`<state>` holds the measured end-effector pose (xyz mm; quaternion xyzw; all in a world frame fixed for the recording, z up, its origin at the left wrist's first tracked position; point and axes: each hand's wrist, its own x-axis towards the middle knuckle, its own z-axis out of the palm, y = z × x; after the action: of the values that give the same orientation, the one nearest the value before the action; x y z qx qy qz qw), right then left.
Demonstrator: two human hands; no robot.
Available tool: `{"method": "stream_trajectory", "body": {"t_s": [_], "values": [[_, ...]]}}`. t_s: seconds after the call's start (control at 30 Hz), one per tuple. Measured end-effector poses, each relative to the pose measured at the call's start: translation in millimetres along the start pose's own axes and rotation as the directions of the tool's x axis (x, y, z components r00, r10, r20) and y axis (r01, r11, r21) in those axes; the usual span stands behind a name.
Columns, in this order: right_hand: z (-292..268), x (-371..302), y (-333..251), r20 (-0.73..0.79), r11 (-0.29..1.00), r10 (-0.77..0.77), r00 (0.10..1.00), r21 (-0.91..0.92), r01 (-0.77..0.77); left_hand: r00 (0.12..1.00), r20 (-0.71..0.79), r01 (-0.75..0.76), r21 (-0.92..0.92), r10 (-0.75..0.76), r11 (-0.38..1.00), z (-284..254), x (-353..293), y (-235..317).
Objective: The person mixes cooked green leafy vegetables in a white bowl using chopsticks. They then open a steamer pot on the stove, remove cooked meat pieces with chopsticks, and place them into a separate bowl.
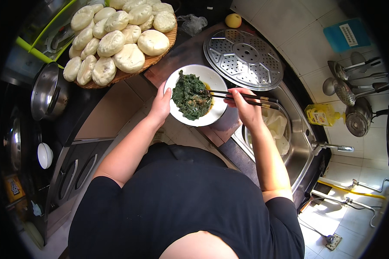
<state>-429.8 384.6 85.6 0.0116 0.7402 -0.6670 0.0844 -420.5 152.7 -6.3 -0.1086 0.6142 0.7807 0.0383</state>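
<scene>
In front of me a white plate holds dark green cooked leafy greens with some brownish sauce at the right side. My left hand grips the plate by its left rim, thumb on top. A pair of dark chopsticks is held in my right hand, their tips reaching into the greens. The tips themselves are partly hidden among the leaves.
Buns are heaped on a woven tray at the far left. Round perforated steamer racks lie behind the plate. At right is a steel sink with a faucet; a yellow bottle stands beside it. A steel pot sits left.
</scene>
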Motion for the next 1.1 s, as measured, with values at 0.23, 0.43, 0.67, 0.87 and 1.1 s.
{"method": "stream_trajectory", "body": {"t_s": [0.23, 0.43, 0.67, 0.87, 1.1], "values": [[40, -30, -24, -0.063, 0.945, -0.223, 0.973, -0.259, 0.199, 0.995, 0.072, 0.074, -0.026, -0.072, 0.997, -9, 10, 0], [69, -31, -15, 0.184, 0.675, -0.422, 0.888, -0.590, 0.443, 0.991, 0.124, 0.043, 0.001, -0.043, 0.999, -17, 18, -14], [37, -36, -16, -0.111, 0.852, -0.289, 0.951, -0.483, 0.202, 0.989, 0.142, -0.034, 0.023, 0.030, 0.999, -15, 24, -14], [59, -30, -11, 0.029, 0.781, -0.249, 0.968, -0.585, 0.218, 0.991, 0.133, -0.003, 0.012, 0.002, 1.000, -13, 21, -6], [8, -50, -40, -0.277, 0.993, -0.079, 0.958, -0.103, 0.052, 0.993, 0.111, -0.039, 0.030, 0.035, 0.999, -18, 25, -18]]}}
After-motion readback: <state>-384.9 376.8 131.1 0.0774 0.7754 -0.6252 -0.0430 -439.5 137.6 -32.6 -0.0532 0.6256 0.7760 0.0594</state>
